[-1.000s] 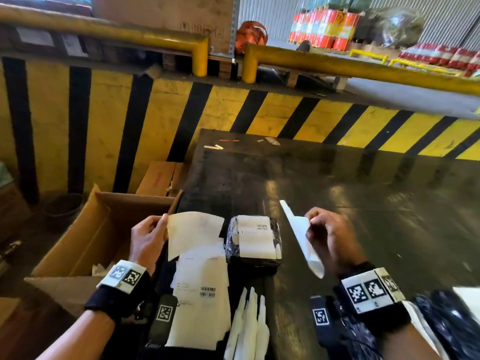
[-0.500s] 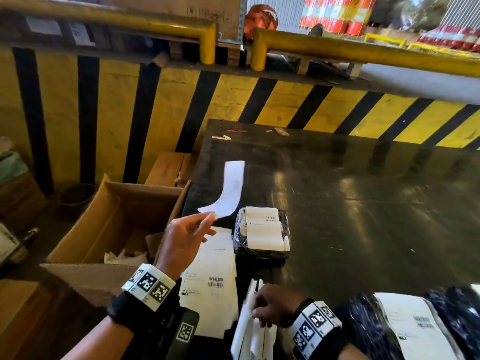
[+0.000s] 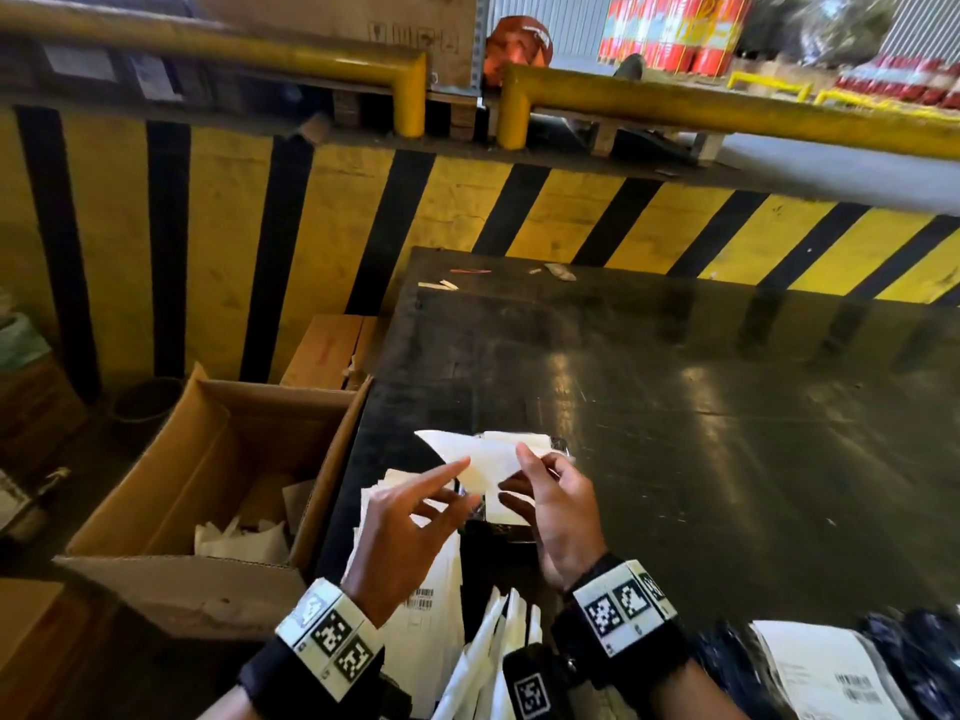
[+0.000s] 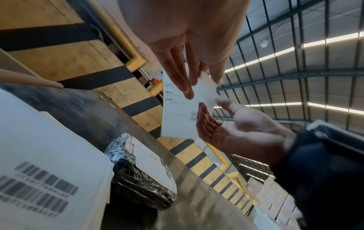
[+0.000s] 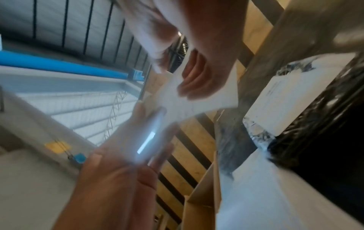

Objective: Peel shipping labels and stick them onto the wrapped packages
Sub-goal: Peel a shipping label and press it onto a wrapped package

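Observation:
A white shipping label is held in the air between both hands, just above a black film-wrapped package that carries a white label and is mostly hidden under them. My left hand pinches the label's left part with long, nearly straight fingers and the thumb. From the right, my right hand takes the label's other edge, thumb on top and fingers beneath. The left wrist view shows the package lying flat on the table below the printed label.
Label sheets with barcodes and white backing strips lie at the near edge of the dark table. An open cardboard box holding paper scraps stands left of the table. Another labelled wrapped package lies at the bottom right.
My right hand left the backing strips and came up to take the label. My left hand brought the label down and right, over the package.

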